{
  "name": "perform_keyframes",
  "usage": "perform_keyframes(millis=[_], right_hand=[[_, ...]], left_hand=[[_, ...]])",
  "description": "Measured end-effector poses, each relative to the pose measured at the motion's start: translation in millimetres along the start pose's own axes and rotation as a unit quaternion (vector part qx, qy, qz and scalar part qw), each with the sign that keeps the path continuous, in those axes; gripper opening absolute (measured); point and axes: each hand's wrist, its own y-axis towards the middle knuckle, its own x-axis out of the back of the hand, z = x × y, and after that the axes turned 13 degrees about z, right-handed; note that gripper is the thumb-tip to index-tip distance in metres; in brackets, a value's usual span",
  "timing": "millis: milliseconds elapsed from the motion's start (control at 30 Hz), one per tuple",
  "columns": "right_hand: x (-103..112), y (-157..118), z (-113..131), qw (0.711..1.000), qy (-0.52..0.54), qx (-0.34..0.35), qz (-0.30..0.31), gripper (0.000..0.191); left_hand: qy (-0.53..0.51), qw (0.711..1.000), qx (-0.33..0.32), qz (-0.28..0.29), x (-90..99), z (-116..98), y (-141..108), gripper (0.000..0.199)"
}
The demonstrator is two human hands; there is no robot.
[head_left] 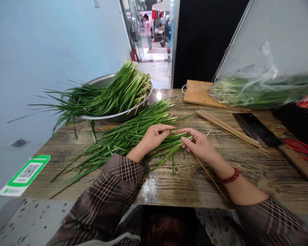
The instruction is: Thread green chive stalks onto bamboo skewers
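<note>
Loose garlic chives point(133, 131) lie across the wooden table in front of me, pale stem ends to the right. My left hand point(155, 138) pinches a chive between thumb and fingers, just above the others. Close by on the right, my right hand point(199, 141) has its fingers closed around the pale ends of a few chives. A thin bamboo skewer point(210, 176) slants from under my right hand toward the table's front edge; its upper part is mostly hidden by the fingers and stems. Whether it pierces the chives I cannot tell.
A metal basin point(110, 114) heaped with chives and some skewers stands back left. To the right lie a bundle of bamboo skewers point(228, 131), a cleaver point(261, 131) and red-handled scissors point(301, 148). Behind them, a bag of chives point(261, 89) overlaps a cutting board point(197, 91).
</note>
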Motion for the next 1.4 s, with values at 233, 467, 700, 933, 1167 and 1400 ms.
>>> perform_keyframes(millis=[233,467,700,933,1167,1400], right_hand=[[-0.1,-0.1,3.0,1.0,-0.002,-0.003,-0.001,0.035],[0.0,-0.1,2.1,1.0,-0.001,0.0,-0.001,0.034],[-0.5,0.9,0.9,1.0,0.008,-0.009,-0.004,0.036],[-0.6,1.3,0.1,0.999,0.042,-0.003,0.0,0.06],[-0.8,1.2,2.3,1.0,0.02,-0.008,0.003,0.035],[-1.5,0.3,3.2,1.0,0.012,-0.01,0.0,0.032]], left_hand=[[-0.008,1.0,-0.008,-0.001,0.8,-0.3,0.1,0.027],[-0.003,1.0,-0.012,-0.002,1.6,0.5,-0.5,0.027],[0.021,0.998,-0.052,0.0,1.3,1.3,-1.0,0.026],[0.047,0.995,-0.081,0.023,0.6,3.2,-1.2,0.027],[0.056,0.987,-0.117,0.093,-0.5,0.4,-2.5,0.027],[0.188,0.971,-0.033,-0.146,23.8,30.1,5.4,0.023]])
